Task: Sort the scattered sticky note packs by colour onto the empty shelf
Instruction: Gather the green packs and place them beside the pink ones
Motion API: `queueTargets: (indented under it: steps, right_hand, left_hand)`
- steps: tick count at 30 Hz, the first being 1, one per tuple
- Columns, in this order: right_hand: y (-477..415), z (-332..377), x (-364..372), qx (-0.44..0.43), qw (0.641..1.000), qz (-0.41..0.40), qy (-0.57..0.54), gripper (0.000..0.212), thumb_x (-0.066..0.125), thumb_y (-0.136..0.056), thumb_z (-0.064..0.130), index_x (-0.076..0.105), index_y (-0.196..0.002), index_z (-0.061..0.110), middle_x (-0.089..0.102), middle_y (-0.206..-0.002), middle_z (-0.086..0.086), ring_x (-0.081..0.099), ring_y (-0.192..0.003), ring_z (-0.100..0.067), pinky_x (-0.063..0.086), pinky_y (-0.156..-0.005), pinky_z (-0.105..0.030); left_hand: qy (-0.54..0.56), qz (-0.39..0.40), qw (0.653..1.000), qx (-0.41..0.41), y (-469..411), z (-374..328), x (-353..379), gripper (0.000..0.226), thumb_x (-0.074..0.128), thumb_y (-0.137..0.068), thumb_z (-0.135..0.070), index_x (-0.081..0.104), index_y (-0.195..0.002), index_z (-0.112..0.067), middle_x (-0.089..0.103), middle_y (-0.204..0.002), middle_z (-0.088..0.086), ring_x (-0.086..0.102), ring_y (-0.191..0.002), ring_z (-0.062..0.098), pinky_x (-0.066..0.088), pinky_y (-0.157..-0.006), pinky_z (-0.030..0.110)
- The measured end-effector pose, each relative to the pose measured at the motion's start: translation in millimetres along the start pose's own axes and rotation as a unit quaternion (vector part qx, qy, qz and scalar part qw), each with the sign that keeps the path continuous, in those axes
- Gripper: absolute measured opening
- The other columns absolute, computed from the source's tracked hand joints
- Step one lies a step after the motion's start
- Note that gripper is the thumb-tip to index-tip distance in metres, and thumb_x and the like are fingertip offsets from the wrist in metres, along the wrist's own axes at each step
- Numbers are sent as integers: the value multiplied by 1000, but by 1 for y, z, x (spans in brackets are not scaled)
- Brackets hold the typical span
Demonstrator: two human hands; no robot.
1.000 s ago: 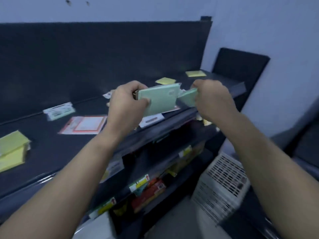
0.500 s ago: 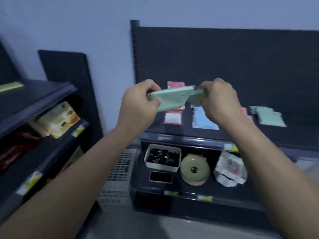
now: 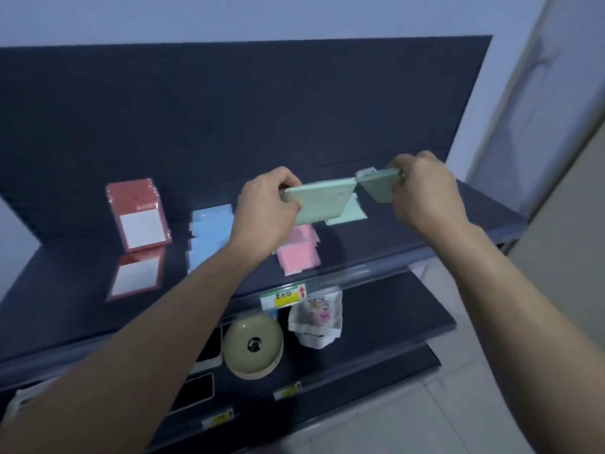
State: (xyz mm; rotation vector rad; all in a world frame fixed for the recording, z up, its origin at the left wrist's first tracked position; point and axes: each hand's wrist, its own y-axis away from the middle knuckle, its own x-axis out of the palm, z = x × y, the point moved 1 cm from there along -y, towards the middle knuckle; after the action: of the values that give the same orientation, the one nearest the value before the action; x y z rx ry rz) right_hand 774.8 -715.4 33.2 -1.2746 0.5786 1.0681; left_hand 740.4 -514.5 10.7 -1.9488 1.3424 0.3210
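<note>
My left hand (image 3: 266, 204) clamps its fingers on 1 pale green pack (image 3: 322, 201), my right hand (image 3: 422, 188) on 1 darker green pack (image 3: 378, 188); the green pile (image 3: 347, 219) on the shelf (image 3: 458, 217) lies just beneath, between them.

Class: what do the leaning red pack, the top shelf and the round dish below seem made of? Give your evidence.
Red pack: paper under glossy clear wrap, likely; its edges glint.
Top shelf: dark, smooth, probably painted metal; it seems to mirror the packs.
Round dish: matte pale-green, plastic or ceramic; unclear.
</note>
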Motion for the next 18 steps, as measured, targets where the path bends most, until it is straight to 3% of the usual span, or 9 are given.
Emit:
queueTargets:
  steps: [6,11,15,18]
  right_hand:
    - [-43,-35,12,18,999,-21,32,33,53,-86,-2,58,-118,6,50,-108,-19,51,-95,-39,40,-70,-36]
    - [-77,-45,35,15,1000,-10,11,27,52,-88,2,59,-113,8,51,-106,-17,51,-94,-37,43,-71,-37]
    - [-93,-61,58,29,999,31,-14,25,50,-88,3,59,-111,8,54,-103,-15,52,-91,-35,35,-67,-32]
    - [-104,-73,71,38,996,74,-33,25,49,-86,3,58,-108,9,55,-99,-14,53,-88,-34,36,-66,-31]
  left_hand:
    - [21,53,998,-15,-62,19,71,18,66,-78,-5,61,-80,-22,58,-79,-7,53,-78,16,39,-68,23]
    - [34,105,992,-57,-107,48,121,18,70,-77,-5,65,-91,-14,63,-91,3,54,-76,18,37,-66,21]
    - [54,173,978,-104,-124,69,162,31,73,-76,-3,65,-106,-7,56,-90,4,50,-79,16,37,-70,20]
    - [77,201,966,-141,-134,81,186,38,73,-76,-1,63,-112,-4,54,-91,4,55,-82,22,48,-78,29]
